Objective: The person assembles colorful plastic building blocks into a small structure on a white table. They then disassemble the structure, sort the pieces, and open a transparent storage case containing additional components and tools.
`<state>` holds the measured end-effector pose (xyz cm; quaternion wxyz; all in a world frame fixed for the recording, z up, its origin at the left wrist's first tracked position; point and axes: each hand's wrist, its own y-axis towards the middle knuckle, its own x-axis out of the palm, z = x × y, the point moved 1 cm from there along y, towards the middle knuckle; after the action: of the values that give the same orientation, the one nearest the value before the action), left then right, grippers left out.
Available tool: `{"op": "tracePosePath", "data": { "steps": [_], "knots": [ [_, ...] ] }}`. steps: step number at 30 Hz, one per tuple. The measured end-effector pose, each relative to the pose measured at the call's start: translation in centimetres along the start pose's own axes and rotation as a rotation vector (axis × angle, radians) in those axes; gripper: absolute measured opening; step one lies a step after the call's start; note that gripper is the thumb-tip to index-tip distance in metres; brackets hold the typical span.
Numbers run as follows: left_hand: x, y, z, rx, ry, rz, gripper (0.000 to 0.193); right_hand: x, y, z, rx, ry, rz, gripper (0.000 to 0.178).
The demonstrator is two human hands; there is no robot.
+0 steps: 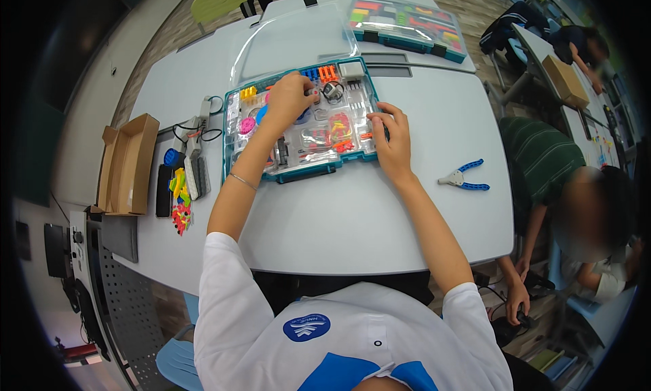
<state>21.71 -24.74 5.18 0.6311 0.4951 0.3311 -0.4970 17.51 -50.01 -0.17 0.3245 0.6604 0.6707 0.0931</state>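
A teal-edged parts case (306, 172) lies with its clear lid (285, 42) raised at the back. My left hand (291, 98) reaches over the case's middle, its fingers closed near a small grey piece; what they hold is partly hidden. At the case's right edge rests my right hand (392, 134), fingers extended over the rim and apart. Inside sit yellow pieces (249, 92), a pink gear (247, 125), orange pieces (328, 73), a grey block (351, 69) and a coiled black cable (333, 91). Bags of small pink and yellow parts (341, 128) lie toward the front.
Blue-handled pliers (466, 177) lie to the right. On the left are an open cardboard box (139, 167), a black phone-like slab (164, 191), grey cabled modules (193, 143) and loose colourful connectors (181, 214). A closed parts case (407, 46) stands behind. Another person (549, 160) is at the right.
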Motion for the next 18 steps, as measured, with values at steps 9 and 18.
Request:
{"op": "tracePosePath", "data": {
  "steps": [9, 18],
  "knots": [
    [-1.2, 0.0, -1.0, -0.050, -0.210, 0.042, 0.029, 0.1, 0.0, 0.0, -0.014, -0.014, 0.015, 0.024],
    [-1.7, 0.6, -2.7, -0.082, -0.346, -0.106, 0.032, 0.1, 0.1, 0.2, -0.018, -0.014, 0.012, 0.024]
  ]
}}
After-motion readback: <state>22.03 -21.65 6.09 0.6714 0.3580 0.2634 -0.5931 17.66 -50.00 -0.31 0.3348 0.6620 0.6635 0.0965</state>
